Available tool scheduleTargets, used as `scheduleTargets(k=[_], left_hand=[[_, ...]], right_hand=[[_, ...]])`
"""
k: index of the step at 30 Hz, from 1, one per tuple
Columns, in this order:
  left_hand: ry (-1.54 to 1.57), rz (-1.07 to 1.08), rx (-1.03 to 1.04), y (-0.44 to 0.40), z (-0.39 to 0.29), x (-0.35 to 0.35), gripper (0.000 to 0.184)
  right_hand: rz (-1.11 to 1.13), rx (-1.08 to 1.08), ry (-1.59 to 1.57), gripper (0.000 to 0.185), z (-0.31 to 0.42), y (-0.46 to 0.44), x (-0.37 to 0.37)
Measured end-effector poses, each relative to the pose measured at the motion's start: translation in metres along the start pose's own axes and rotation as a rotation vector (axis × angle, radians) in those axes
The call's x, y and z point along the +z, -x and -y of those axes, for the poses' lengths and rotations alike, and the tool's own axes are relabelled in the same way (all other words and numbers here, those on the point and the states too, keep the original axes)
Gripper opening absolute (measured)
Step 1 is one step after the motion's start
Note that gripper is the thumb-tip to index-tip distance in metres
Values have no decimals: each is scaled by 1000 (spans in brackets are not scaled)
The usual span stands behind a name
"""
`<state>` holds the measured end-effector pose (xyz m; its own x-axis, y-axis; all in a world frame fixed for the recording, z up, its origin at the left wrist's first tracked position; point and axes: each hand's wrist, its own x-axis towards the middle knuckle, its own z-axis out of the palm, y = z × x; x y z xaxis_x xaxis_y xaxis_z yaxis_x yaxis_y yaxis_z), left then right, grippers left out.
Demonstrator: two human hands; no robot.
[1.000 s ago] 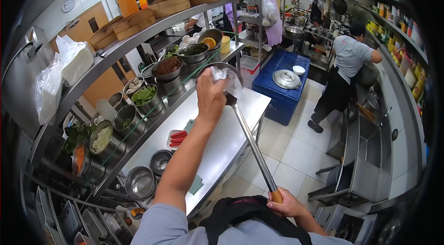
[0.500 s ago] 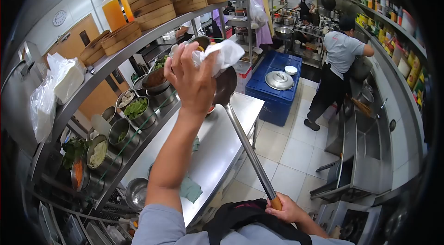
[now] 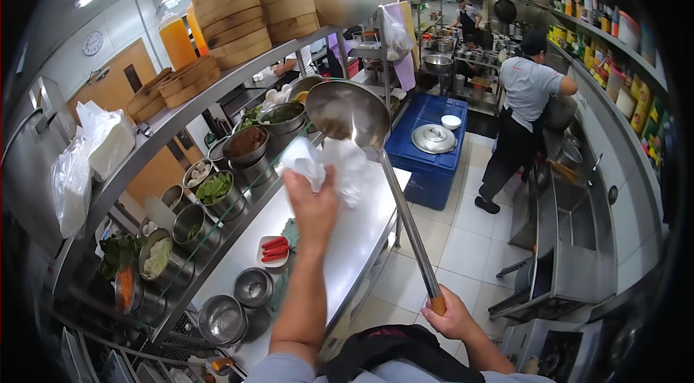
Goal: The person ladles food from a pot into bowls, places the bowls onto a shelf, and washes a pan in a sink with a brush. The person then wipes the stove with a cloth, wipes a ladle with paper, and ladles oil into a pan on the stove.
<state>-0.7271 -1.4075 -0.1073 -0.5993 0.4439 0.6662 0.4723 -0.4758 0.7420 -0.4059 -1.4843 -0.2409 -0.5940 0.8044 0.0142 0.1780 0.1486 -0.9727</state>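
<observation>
A long-handled metal wok ladle (image 3: 406,227) slants across the middle of the view, its wooden end inside my right hand (image 3: 454,314), whose fingers are wrapped round it. The wide round bowl of the ladle is raised over the steel table, its inner side facing me. Just below that bowl, my left hand (image 3: 312,202) grips a crumpled white paper towel (image 3: 345,170), slightly blurred by motion. Whether the towel touches the bowl's lower rim I cannot tell.
On the steel table (image 3: 347,246) are red sticks (image 3: 275,249) in a white dish and metal bowls (image 3: 223,319). Ingredient pots line the left shelf, under bamboo steamers (image 3: 220,7). A blue cooler (image 3: 426,184) stands ahead. A co-worker (image 3: 528,94) is at the right counter.
My left hand has come down with the paper towel, away from in front of the ladle's bowl. The bowl has turned and now shows its inside. My right hand still holds the handle.
</observation>
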Motion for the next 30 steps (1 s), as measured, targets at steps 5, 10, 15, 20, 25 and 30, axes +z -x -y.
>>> scheduleTargets(k=[5,10,15,20,25,30], left_hand=[[-628,-18,885,-78,-27,-9,39],[-318,162,810,-51,19,24,36],[222,401,-106,7,30,-23,24],[495,-64,-92,-39,-29,-89,32],[-175,-61,418,-41,-79,-59,24],[-450,287,1005,6,-118,-29,23]], right_hand=[[88,-37,85,24,3,7,6],[30,-78,68,25,2,-3,13],[-324,-192,313,25,-25,-12,0],[-673,-199,363,26,-33,-18,-29],[-532,-118,425,32,-43,-16,-35],[-481,-254,474,20,-36,-13,-20]])
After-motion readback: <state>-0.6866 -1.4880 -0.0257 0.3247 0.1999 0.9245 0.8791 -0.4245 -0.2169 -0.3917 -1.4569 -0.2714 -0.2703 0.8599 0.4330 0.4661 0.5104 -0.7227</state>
